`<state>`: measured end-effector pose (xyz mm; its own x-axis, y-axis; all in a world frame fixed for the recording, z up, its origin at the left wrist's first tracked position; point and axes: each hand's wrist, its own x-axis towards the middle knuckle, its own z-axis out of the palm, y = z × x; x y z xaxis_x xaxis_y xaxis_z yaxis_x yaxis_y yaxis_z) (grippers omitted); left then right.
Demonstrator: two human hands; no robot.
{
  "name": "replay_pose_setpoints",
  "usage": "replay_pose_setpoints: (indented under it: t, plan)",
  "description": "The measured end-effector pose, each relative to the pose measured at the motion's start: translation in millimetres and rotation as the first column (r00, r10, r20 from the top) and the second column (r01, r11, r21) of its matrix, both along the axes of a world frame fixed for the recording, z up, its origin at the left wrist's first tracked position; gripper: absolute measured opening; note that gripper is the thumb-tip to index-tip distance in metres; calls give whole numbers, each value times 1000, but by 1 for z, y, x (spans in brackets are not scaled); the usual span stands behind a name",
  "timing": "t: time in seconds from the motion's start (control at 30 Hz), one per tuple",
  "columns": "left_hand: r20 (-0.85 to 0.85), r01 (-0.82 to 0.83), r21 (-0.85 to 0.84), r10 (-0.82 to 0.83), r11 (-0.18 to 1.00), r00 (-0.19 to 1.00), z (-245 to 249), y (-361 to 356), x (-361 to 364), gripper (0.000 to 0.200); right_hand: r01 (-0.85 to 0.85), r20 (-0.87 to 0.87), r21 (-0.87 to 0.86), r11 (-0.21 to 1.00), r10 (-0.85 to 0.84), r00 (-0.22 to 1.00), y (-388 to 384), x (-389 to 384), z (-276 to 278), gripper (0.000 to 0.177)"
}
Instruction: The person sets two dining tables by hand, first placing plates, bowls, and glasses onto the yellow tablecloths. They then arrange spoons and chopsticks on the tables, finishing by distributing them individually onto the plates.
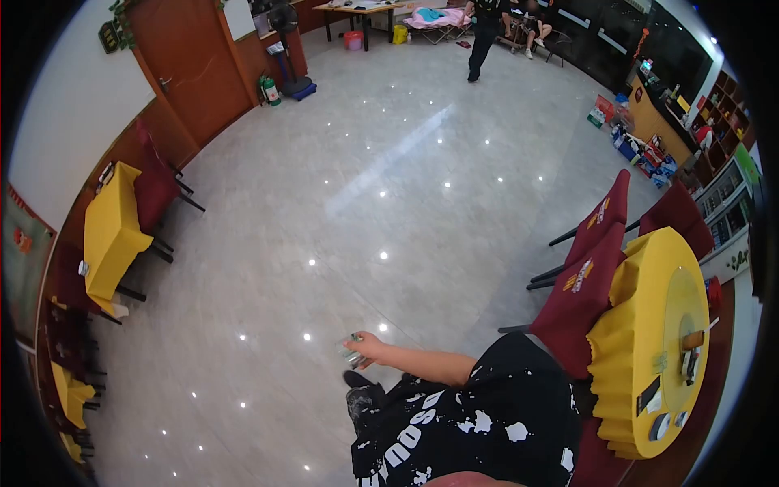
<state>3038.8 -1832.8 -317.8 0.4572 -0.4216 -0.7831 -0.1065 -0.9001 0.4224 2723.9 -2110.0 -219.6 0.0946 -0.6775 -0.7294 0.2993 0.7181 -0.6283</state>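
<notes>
My left hand [367, 347] is stretched out in front of my black and white shirt, low in the middle of the view. Its fingers are wrapped round a small clear object with green on it, perhaps glassware [352, 354], held above the tiled floor [276, 284]. My right hand does not show. At the right, a round table [614, 325] with a yellow cloth carries dishes and a brown item, and red-covered chairs [574, 286] stand beside it.
A yellow-covered table [114, 231] with dark red chairs lines the left wall. A person in dark clothes [484, 36] is on the floor at the back. A fan [286, 49], a counter [661, 118] and boxes [600, 111] stand farther off.
</notes>
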Motion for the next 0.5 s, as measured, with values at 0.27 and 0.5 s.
replay_pose_setpoints:
  t: [0.27, 0.5]
  plan:
    - [-9, 72, -31, -72, 997, 997, -7, -212, 143, 63, 111, -288, 89, 990, -81, 954, -159, 56, -57, 83]
    - [-129, -84, -255, 52, 963, 990, -19, -450, 308, 62, 241, -761, 213, 947, 6, 649, -205, 51, -89, 66]
